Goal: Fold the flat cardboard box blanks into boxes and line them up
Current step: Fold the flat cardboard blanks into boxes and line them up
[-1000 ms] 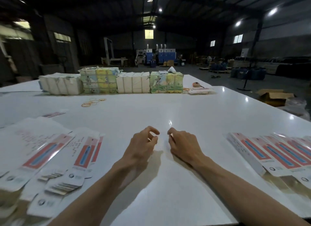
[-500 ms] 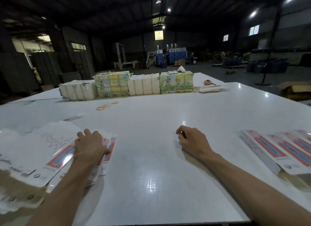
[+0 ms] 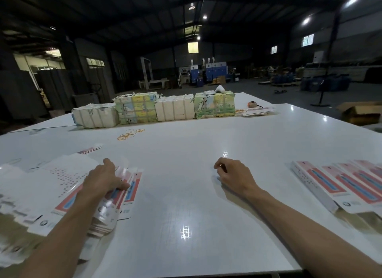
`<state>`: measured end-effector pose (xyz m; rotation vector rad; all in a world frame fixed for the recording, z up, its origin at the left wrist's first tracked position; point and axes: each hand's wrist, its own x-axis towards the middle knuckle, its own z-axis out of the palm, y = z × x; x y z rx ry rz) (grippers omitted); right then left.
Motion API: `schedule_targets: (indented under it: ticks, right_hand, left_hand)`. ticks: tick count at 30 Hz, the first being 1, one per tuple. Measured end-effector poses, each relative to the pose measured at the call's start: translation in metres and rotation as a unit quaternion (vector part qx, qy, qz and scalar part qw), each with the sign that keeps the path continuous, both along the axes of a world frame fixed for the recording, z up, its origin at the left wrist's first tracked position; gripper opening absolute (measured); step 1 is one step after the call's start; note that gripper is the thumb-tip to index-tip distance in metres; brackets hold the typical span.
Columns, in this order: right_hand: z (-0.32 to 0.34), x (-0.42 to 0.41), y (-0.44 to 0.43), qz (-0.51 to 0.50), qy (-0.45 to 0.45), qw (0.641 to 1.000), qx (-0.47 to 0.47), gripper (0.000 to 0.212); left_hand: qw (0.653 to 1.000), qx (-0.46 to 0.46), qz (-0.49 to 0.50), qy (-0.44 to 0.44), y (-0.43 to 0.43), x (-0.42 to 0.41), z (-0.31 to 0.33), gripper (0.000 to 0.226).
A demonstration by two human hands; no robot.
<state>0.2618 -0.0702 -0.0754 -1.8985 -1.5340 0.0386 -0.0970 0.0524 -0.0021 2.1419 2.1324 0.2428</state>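
Left hand (image 3: 102, 179) fingers pinch blurred top blank (image 3: 106, 210); right hand (image 3: 233, 175) fingers loosely curled, empty.

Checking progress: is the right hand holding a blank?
No, the right hand rests empty on the white table; the left hand grips the box blanks.

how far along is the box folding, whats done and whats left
Done: several folded boxes lie lined up side by side at the table's right edge. In hand: the left hand grips a flat blank on the stack; the right hand rests empty on the table. Left: a large pile of flat blanks on the left, so much folding likely remains.
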Motion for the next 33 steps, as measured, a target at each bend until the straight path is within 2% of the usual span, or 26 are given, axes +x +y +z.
schedule_targets:
  ticks: [2,5,8,10,12,14,16,17,19,20,23,24,26,28,30,33]
  right_hand:
    - [0.000,0.000,0.001,0.003,-0.002,1.000,-0.005,0.023]
    - [0.000,-0.001,0.001,0.005,0.002,1.000,-0.008,0.023]
    - [0.000,-0.001,0.002,0.012,0.009,1.000,0.001,0.022]
    - [0.000,-0.001,0.002,0.018,0.012,1.000,0.009,0.022]
    - [0.000,-0.002,0.002,0.022,0.022,0.999,0.020,0.022]
    - [0.001,-0.002,0.001,0.020,0.035,0.998,0.038,0.022]
    - [0.002,-0.001,0.001,0.022,0.047,0.996,0.071,0.021]
    - [0.003,-0.001,0.000,0.024,0.048,0.994,0.090,0.020]
    - [0.004,-0.001,-0.001,0.025,0.051,0.990,0.132,0.018]
    - [0.005,-0.001,-0.001,0.024,0.058,0.986,0.158,0.018]
    - [0.015,-0.007,-0.003,0.029,0.063,0.965,0.253,0.023]
    - [0.019,-0.008,-0.003,0.042,0.045,0.961,0.268,0.027]
    - [0.022,-0.010,-0.002,0.071,-0.016,0.966,0.249,0.035]
    - [0.021,-0.012,-0.001,0.091,-0.069,0.976,0.184,0.039]
    - [0.020,-0.015,-0.002,0.109,-0.061,0.983,0.135,0.040]
    - [0.022,-0.015,-0.004,0.118,-0.013,0.986,0.120,0.038]
  left_hand:
    - [1.000,0.013,-0.016,-0.018,0.001,-0.004,0.002,0.070]
    - [0.997,0.035,-0.045,-0.055,-0.002,-0.002,0.011,0.052]
    - [0.985,0.028,-0.099,-0.136,-0.007,0.015,0.025,0.039]
    - [0.963,-0.002,-0.145,-0.229,-0.013,0.038,0.032,0.030]
    - [0.908,-0.083,-0.212,-0.352,-0.021,0.068,0.032,0.029]
    - [0.799,-0.220,-0.276,-0.486,-0.031,0.099,0.026,0.040]
    - [0.697,-0.305,-0.300,-0.575,-0.037,0.125,0.009,0.053]
    - [0.669,-0.322,-0.299,-0.600,-0.039,0.135,-0.002,0.056]
    - [0.638,-0.341,-0.287,-0.628,-0.041,0.151,-0.027,0.060]
    - [0.630,-0.348,-0.283,-0.634,-0.042,0.156,-0.040,0.062]
    - [0.650,-0.330,-0.314,-0.608,-0.046,0.165,-0.064,0.056]
    - [0.648,-0.326,-0.325,-0.607,-0.047,0.166,-0.068,0.053]
    - [0.624,-0.332,-0.331,-0.625,-0.048,0.167,-0.070,0.052]
    - [0.610,-0.337,-0.345,-0.629,-0.050,0.168,-0.069,0.052]
    - [0.605,-0.350,-0.358,-0.619,-0.053,0.168,-0.069,0.050]
    - [0.594,-0.381,-0.354,-0.614,-0.056,0.168,-0.068,0.040]
